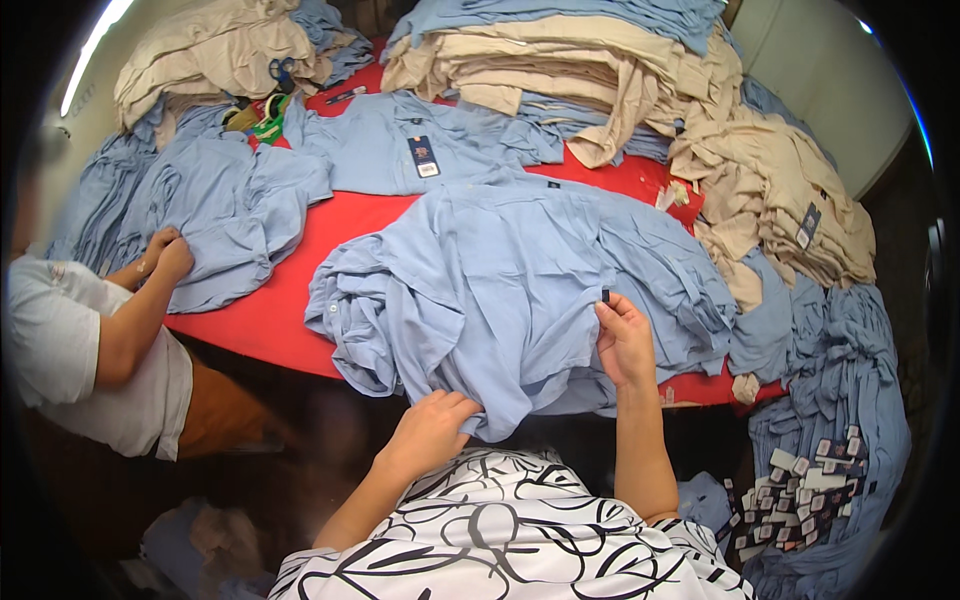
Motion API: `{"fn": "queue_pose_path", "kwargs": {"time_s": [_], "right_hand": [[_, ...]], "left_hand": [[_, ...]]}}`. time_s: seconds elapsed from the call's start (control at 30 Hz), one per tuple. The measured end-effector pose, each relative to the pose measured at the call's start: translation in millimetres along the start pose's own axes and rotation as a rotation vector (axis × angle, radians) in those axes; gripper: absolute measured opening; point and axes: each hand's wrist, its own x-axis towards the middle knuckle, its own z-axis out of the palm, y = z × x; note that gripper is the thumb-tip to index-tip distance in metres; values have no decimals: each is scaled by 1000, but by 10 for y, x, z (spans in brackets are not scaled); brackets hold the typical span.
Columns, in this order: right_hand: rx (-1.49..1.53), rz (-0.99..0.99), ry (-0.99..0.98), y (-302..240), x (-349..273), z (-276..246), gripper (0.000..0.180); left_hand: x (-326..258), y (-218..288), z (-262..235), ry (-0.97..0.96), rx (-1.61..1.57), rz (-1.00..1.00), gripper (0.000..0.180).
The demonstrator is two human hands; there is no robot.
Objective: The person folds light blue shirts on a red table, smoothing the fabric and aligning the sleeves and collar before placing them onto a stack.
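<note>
A light blue shirt [490,270] lies spread in front of me on the red-covered table [265,335], its lower part hanging over the near edge. With fingers curled on the hanging hem, my left hand [432,428] grips the cloth. My right hand [622,338] pinches the shirt's edge farther right, where a small dark label [605,296] shows at the fingertips. White buttons [334,308] are visible on the bunched left side of the shirt.
Another blue shirt with a dark hang tag [424,156] lies beyond. Beige and blue garment stacks [560,60] line the back. At left, a co-worker's hands [165,252] rest at blue garments. Green tape [270,120] and scissors [283,72] sit far left; loose tags [800,490] lie lower right.
</note>
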Motion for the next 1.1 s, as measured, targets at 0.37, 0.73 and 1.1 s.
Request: {"fn": "queue_pose_path", "kwargs": {"time_s": [0.37, 0.73, 1.1], "right_hand": [[-121, -22, -58, 195, 43, 186, 11], [-701, -275, -106, 290, -253, 582, 11], [-295, 42, -34, 267, 227, -1, 15]], "left_hand": [[-125, 56, -246, -89, -145, 48, 79], [1101, -59, 160, 392, -610, 150, 29], [2015, -282, -184, -507, -886, -24, 38]]}}
